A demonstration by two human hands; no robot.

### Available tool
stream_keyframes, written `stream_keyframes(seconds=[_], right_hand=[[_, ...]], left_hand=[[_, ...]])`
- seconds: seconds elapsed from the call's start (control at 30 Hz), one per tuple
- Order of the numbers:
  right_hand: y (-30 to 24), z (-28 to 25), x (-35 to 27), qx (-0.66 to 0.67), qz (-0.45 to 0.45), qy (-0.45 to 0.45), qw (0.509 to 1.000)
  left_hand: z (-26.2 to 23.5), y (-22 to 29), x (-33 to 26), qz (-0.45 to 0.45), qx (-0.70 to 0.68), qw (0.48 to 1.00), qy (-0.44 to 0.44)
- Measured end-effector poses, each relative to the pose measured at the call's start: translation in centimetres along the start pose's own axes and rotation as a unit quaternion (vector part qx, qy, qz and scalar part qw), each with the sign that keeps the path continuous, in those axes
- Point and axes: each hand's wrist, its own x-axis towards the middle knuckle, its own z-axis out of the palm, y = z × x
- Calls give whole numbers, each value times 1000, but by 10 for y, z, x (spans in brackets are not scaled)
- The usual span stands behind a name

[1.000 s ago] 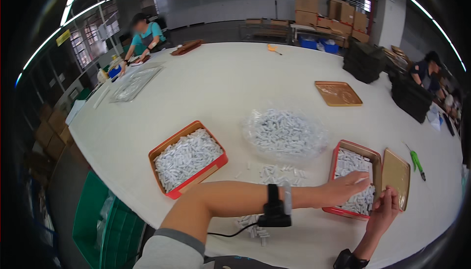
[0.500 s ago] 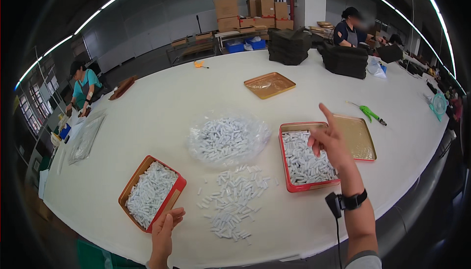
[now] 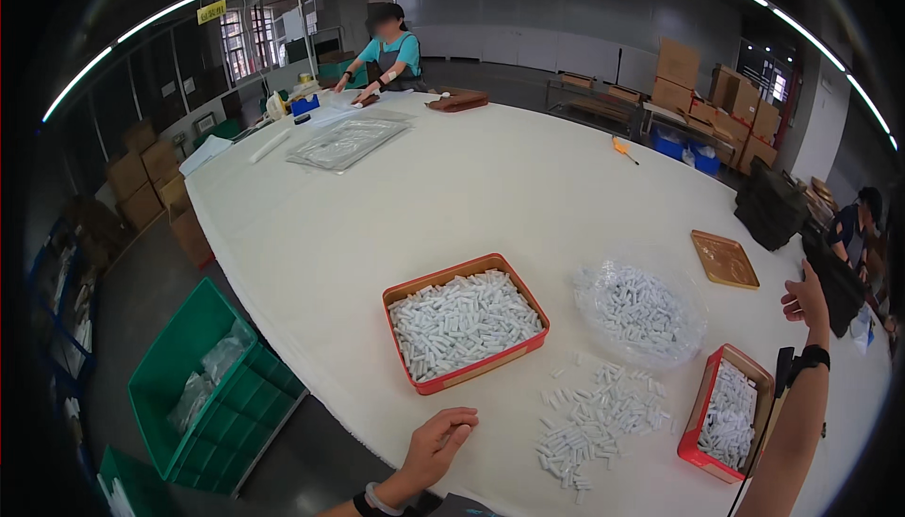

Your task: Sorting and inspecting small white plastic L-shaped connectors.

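My left hand [image 3: 441, 440] hovers over the white tabletop near its front edge, empty, with its fingers loosely extended. Just beyond it stands a red and gold tin [image 3: 481, 383] filled with small white cylindrical pieces [image 3: 462, 319]. To the right, my right hand [image 3: 807, 300] is raised with the index finger stretched out and the others partly bent, holding nothing. Below that hand, a second red tin [image 3: 693, 442] of the same pieces is partly covered by my forearm. Loose pieces [image 3: 599, 423] lie scattered between the tins, and a clear plastic bag [image 3: 693, 300] full of them sits behind.
A gold lid [image 3: 724, 259] and black stacked bags [image 3: 771, 206] lie at the right. Flat plastic packets [image 3: 349, 140] are at the far left of the table [image 3: 528, 196]. A green crate [image 3: 217, 413] stands beside the left edge. Two co-workers are at the table's far sides.
The view has swung left, bringing the green crate into sight. My left hand has drawn away from the left tin's edge; my right hand is still raised with its index finger out.
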Motion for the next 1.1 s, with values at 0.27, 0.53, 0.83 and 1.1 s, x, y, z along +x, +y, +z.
stream_keyframes(seconds=[0.27, 0.53, 0.83, 1.1], right_hand=[[-1, 0, 10, -44, 11, 9, 999], [-4, -1, 4, -62, 5, 13, 998], [-25, 11, -71, -84, -47, -65, 993], [-36, 46, -229, -76, -175, -351, 917]], left_hand=[[8, 13, 5, 37, 96, 995, -7], [7, 7, 8, 74, 103, 992, -17], [2, 11, 0, 80, 119, 989, -22], [4, 10, 7, 81, 121, 989, -27]])
